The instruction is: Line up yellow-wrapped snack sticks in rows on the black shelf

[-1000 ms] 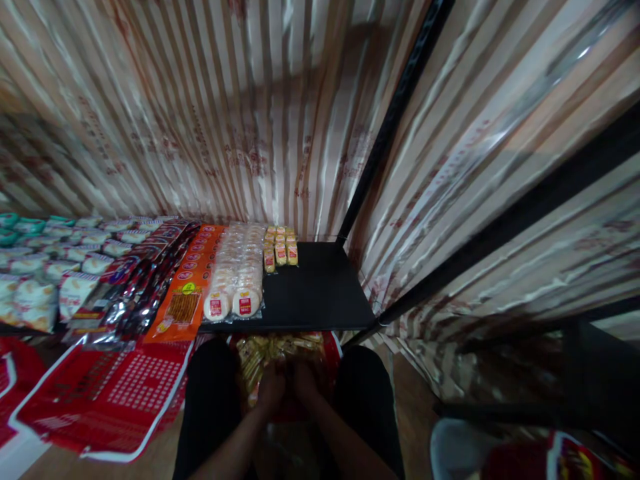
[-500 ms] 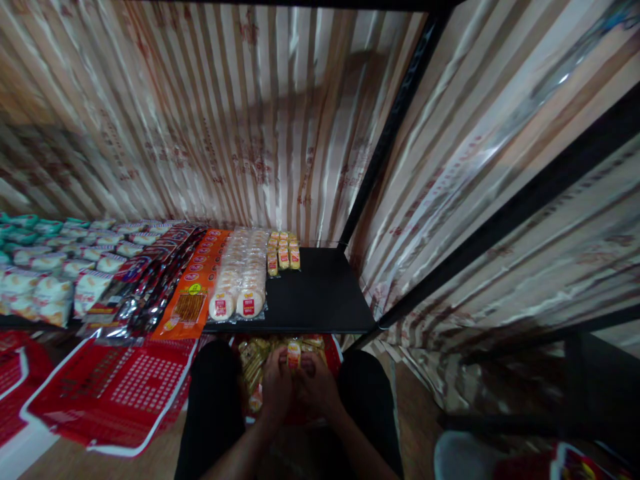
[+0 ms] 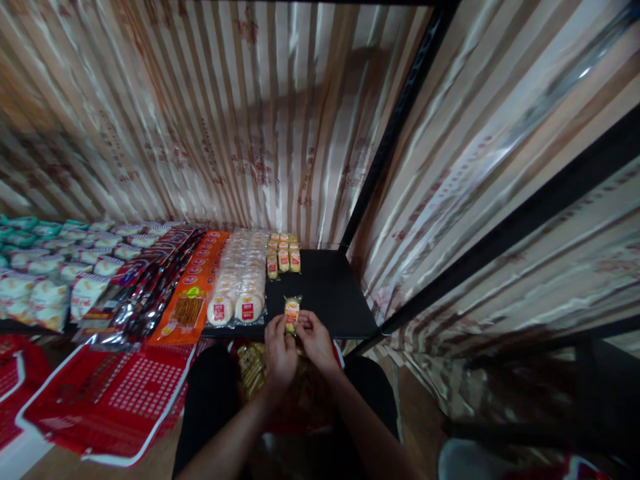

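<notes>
Between my two hands is a small yellow snack packet (image 3: 292, 311) with a red and white label, held upright over the front edge of the black shelf (image 3: 330, 293). My left hand (image 3: 281, 353) pinches its left side, and my right hand (image 3: 316, 340) grips it from the right. Farther back on the shelf, similar yellow packets (image 3: 283, 257) stand in short rows. Below my hands, between my knees, a red basket holds a heap of gold-wrapped packets (image 3: 251, 367), partly hidden by my forearms.
Left of the yellow packets lie rows of round white crackers (image 3: 243, 280), orange snack bags (image 3: 187, 300), dark shiny packs (image 3: 145, 287) and white bags (image 3: 47, 293). A red basket (image 3: 115, 400) stands at lower left. Black shelf posts (image 3: 395, 133) rise at the right, before a striped plastic sheet (image 3: 225, 120).
Both hands have moved up and forward from the basket to the shelf's front edge, carrying the yellow snack packet between them.
</notes>
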### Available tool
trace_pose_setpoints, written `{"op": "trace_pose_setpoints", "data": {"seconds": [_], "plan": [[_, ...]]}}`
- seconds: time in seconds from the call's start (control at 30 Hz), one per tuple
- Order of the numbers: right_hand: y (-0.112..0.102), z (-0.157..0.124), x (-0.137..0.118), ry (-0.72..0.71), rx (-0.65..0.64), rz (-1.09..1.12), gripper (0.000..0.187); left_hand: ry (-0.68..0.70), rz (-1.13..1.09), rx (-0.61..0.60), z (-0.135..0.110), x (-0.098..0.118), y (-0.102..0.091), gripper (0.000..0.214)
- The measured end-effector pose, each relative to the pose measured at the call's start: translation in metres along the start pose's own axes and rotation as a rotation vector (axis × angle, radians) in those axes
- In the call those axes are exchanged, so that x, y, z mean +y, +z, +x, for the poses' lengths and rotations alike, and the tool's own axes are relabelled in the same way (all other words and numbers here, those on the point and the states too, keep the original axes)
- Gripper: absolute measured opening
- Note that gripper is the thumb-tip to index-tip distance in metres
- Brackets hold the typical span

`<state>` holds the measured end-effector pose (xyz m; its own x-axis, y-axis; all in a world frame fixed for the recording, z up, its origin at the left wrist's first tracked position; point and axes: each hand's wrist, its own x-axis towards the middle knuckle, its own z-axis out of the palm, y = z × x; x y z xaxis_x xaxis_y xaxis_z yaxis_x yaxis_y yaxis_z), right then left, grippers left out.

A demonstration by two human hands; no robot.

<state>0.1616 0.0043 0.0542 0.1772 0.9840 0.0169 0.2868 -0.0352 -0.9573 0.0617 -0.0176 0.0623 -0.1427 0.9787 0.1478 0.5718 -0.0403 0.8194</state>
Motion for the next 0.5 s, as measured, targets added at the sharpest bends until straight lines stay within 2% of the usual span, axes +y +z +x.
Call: {"op": "trace_pose_setpoints", "data": {"seconds": [0.27,0.5], "plan": [[0.010,0.057,0.003,0.009,0.100,-0.149,0.022,-0.043,0.068,-0.075,0.057,0.013,0.020,0.043],[0.026,0.106,0.009,-0.076,0.153,-0.185,0.030,-0.072,0.010,-0.086,0.100,0.014,0.036,0.044]]}}
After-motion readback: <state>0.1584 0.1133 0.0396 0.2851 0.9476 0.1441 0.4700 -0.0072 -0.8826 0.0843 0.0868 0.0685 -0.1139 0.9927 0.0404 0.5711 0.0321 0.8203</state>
